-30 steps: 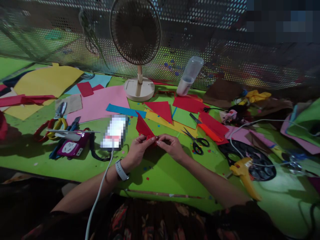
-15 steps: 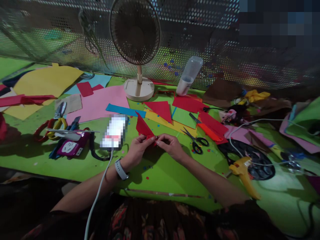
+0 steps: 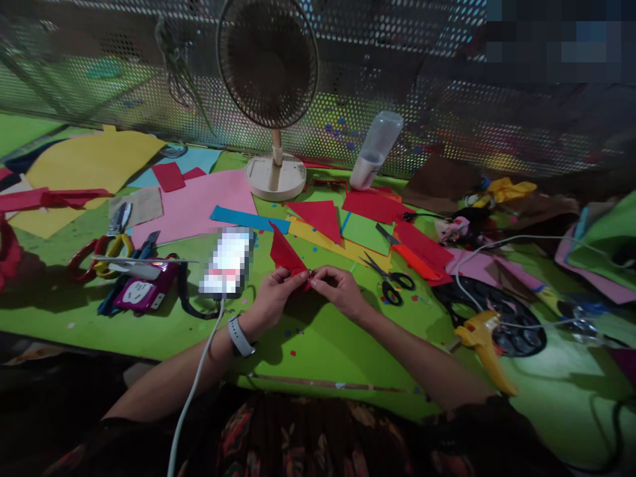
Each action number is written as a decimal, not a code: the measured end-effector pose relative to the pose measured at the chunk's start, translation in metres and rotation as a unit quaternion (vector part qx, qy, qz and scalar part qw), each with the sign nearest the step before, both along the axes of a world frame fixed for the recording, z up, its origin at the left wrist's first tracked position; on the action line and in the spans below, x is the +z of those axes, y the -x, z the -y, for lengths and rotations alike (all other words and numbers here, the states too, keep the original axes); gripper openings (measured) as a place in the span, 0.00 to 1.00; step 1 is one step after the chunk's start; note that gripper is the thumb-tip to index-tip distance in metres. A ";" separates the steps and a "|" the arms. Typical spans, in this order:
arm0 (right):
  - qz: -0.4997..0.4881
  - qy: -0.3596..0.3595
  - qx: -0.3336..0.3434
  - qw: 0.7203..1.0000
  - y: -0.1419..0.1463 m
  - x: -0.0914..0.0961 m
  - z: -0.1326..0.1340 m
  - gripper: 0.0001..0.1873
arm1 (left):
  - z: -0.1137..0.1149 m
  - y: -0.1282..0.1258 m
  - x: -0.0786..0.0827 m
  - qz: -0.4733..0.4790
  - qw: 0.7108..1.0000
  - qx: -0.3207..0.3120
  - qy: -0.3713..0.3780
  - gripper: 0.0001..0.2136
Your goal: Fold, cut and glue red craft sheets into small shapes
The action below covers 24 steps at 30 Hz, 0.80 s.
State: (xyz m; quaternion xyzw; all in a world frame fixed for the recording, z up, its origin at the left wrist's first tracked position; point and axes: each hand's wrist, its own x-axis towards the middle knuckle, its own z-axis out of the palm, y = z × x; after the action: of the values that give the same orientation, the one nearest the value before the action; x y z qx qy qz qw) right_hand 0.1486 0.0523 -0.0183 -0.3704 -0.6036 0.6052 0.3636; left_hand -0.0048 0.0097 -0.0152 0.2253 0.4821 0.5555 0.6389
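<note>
Pinched in the fingertips of my left hand (image 3: 279,291) is a folded red piece of felt (image 3: 284,252), pointed at its upper end. The thumb and forefinger of my right hand (image 3: 338,289) close on its lower right edge, fingertips nearly touching the left ones. A tiny dark or shiny spot shows between the fingertips; I cannot make out what it is. Black-handled scissors (image 3: 390,281) lie open to the right of my hands. A lit phone (image 3: 226,262), blurred out, lies left of them with a white cable attached.
Behind stand a fan (image 3: 276,177) and a tilted clear bottle (image 3: 376,151). At left are a purple device (image 3: 144,286) and red-handled scissors (image 3: 82,262); at right, an orange cutter (image 3: 416,260) and yellow glue gun (image 3: 489,348). Another person's hand (image 3: 34,273) is at the left edge.
My hands and the red felt look almost still. At the left edge, the red material by the other person's hand has shifted a little into view.
</note>
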 end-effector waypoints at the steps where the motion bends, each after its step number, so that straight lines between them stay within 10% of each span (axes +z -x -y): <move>1: 0.004 -0.003 -0.001 1.000 0.000 0.000 0.000 0.10 | 0.000 0.000 0.000 0.002 1.000 0.000 0.000 0.10; 24: 0.003 -0.035 -0.022 0.999 0.004 -0.005 0.002 0.09 | -0.002 -0.001 0.000 0.000 1.000 0.010 0.000 0.12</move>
State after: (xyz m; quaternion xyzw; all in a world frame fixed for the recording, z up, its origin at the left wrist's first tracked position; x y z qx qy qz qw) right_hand 0.1448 0.0499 -0.0232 -0.3729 -0.6173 0.5740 0.3879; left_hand -0.0041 0.0114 -0.0155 0.2207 0.4843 0.5619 0.6333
